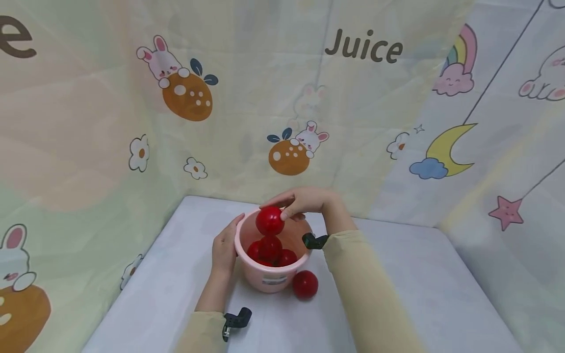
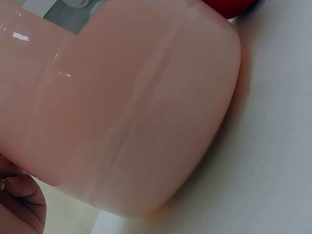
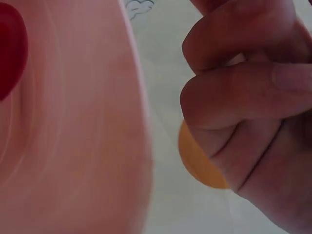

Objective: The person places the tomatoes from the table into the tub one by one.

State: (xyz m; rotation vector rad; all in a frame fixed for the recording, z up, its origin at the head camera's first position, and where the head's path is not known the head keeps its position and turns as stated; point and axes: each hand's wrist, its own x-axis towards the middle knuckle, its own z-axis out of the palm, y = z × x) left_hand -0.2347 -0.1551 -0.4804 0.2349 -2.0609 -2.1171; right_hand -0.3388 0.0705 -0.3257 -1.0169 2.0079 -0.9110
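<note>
A round pink plastic basin (image 1: 251,274) stands on the table with several red apples (image 1: 270,248) heaped inside. My left hand (image 1: 224,247) holds the basin's rim at its left side; in the left wrist view, the curled fingers (image 2: 24,197) show at the basin wall. Over the basin's opening, my right hand (image 1: 309,202) pinches a shiny red apple (image 1: 269,220) between thumb and fingers, just above the heap. Another red apple (image 1: 305,285) lies on the table beside the basin's front right. The right wrist view shows curled fingers (image 3: 234,92), but not the pinched apple's contact.
A white-covered table (image 1: 397,274) extends around the basin. Behind it hangs a printed cloth backdrop (image 1: 238,147) with cartoon rabbits, and cloth walls rise at both sides. Each wrist carries a small black camera (image 1: 238,318).
</note>
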